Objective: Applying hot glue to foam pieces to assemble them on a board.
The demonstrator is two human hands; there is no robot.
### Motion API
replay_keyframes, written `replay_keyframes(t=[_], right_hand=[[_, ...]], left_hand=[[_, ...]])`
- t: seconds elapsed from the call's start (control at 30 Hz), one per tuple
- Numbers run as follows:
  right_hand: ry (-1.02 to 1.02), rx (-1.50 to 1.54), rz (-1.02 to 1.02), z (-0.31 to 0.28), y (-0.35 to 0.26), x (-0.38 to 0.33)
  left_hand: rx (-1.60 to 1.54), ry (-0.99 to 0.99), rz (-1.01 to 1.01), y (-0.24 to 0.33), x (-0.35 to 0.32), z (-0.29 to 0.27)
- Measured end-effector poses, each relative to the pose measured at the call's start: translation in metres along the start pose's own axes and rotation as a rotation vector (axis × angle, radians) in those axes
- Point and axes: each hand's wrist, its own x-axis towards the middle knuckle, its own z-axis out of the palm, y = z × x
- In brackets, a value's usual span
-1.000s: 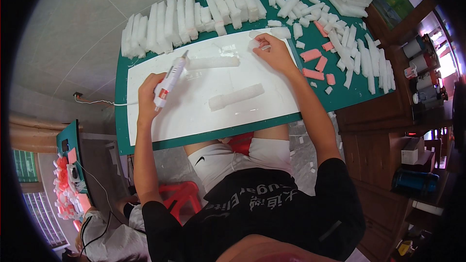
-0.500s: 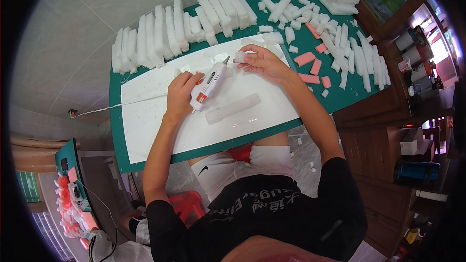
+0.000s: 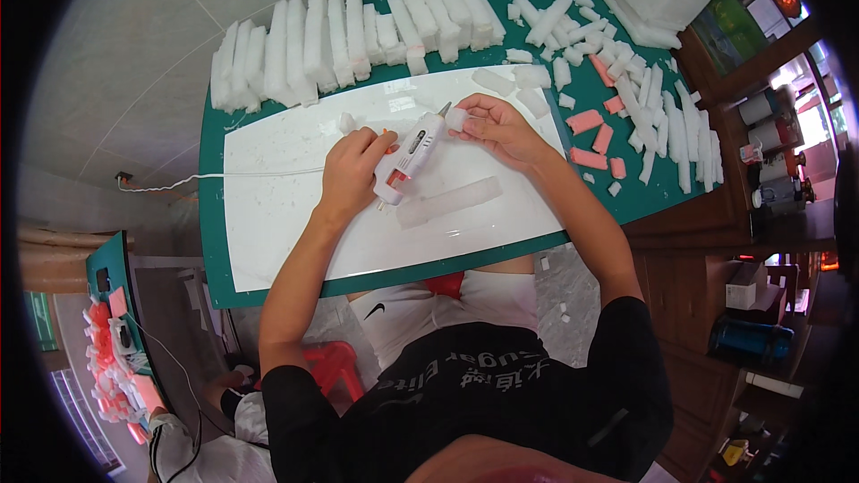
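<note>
A board [image 3: 286, 206] lies on the mat [image 3: 211, 215]. Foam strips [image 3: 340, 31] line up behind it. Small foam pieces [image 3: 626, 98] lie to its right.

A small white-and-brown box [image 3: 742, 284] sits on the dark wooden shelf at right.

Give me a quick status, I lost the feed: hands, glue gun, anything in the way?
Left hand grips glue gun, nozzle at small foam piece. Right hand holds that piece. Long foam strip lies just below, apart.

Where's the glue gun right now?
In the head view, mid-board: the left hand holds the glue gun, nozzle toward the small foam piece in the right hand.
</note>
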Motion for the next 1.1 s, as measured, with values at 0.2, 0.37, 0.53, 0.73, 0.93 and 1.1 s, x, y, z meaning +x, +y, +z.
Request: replay_keyframes(t=[0.2, 0.37, 0.53, 0.73, 0.93, 1.1], right_hand=[[0.024, -0.041, -0.032, 0.0005, -0.0003, 0.0018], [0.017, -0.041, -0.040, -0.0053, 0.0022, 0.0019], [0.024, -0.042, -0.056, -0.0009, 0.0012, 0.0004], [0.038, -0.067, -0.052, -0.0023, 0.0020, 0.0010], [0.055, -0.099, -0.048, -0.0035, 0.0034, 0.0023], [0.058, -0.124, -0.056, -0.0046, 0.0036, 0.0026]], left_hand=[[0.021, -0.004, -0.003, 0.0029, -0.0005, 0.0002], [0.018, -0.009, 0.005, 0.0047, 0.0000, 0.0015], [0.022, -0.004, 0.019, 0.0063, -0.0011, 0.0023], [0.013, 0.003, 0.025, 0.0067, -0.0012, 0.0034], [0.015, -0.006, 0.021, 0.0077, -0.0014, 0.0028], [0.020, 0.008, 0.030, 0.0077, -0.0005, 0.0033]])
